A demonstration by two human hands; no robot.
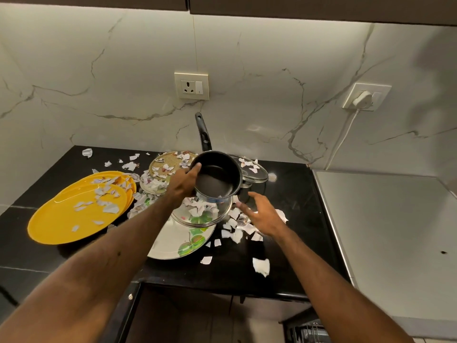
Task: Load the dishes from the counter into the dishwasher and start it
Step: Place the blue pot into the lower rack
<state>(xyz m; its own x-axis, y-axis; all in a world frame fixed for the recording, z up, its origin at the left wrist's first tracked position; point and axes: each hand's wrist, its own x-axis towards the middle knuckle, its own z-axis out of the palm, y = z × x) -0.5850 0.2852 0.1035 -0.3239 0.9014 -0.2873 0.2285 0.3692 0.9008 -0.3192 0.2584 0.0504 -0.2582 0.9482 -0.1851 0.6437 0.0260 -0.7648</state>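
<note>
Gripping pot (pixel 217 177) by rim, left hand (pixel 184 184) holds it above black counter (pixel 291 219); right hand (pixel 262 214) spread, right of pot. Yellow plates (pixel 61 226) left of pot, paper scraps (pixel 261 266) below, marble wall (pixel 123 70) behind.

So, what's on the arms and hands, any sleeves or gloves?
Nothing worn shows. The left hand and right hand are bare: no gloves or watch. The left forearm and right forearm are bare too, no sleeves in view.

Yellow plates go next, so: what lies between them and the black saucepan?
Head view: torn paper scraps heaped on a small plate, plus the left hand gripping the saucepan.
</note>
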